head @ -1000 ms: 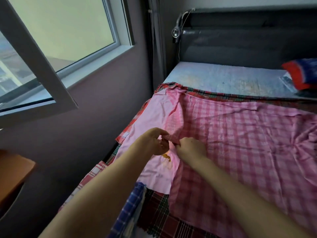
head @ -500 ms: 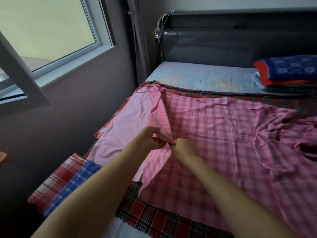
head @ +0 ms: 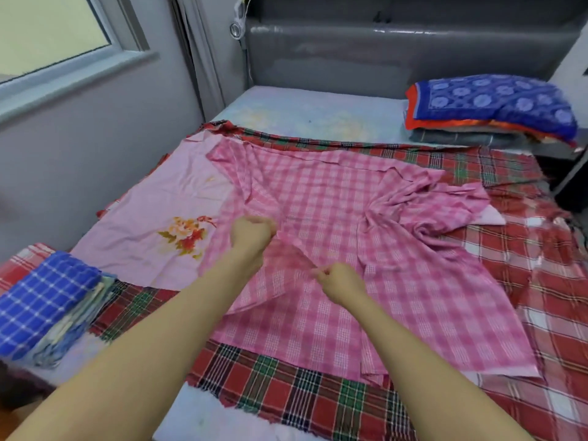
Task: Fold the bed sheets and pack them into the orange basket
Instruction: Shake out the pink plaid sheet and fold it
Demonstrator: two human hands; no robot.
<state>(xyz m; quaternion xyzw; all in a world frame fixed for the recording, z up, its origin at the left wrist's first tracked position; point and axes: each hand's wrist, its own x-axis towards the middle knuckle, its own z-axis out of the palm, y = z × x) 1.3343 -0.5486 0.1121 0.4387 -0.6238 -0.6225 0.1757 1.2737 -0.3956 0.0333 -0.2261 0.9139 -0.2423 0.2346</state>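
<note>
Red plaid sheet [head: 397,405] is lying spread over most of the bed [head: 302,113] as the bottom layer, its frayed near edge reaching toward the person. Over it the pink checked sheet [head: 334,202] is lying open and unfolded, its right part bunching into a heap of wrinkles. A pale pink floral sheet [head: 149,218] is showing from under its left side. Two folded piles are sitting at the margins: a blue patterned pile [head: 490,103] by the headboard and a blue checked pile [head: 41,300] at the near left corner.

The left hand [head: 251,232] is gripping a gathered edge of the pink checked sheet in a fist, and the right hand [head: 342,281] is pinching the same edge a little nearer, so a taut ridge is running between them.

Judging by this, folding is partly done: two piles are looking finished, three sheets are waiting, and the orange basket is not appearing in view, so packing cannot be judged.

The wall is crowding the bed's left edge; bare mattress by the headboard is offering free room.
</note>
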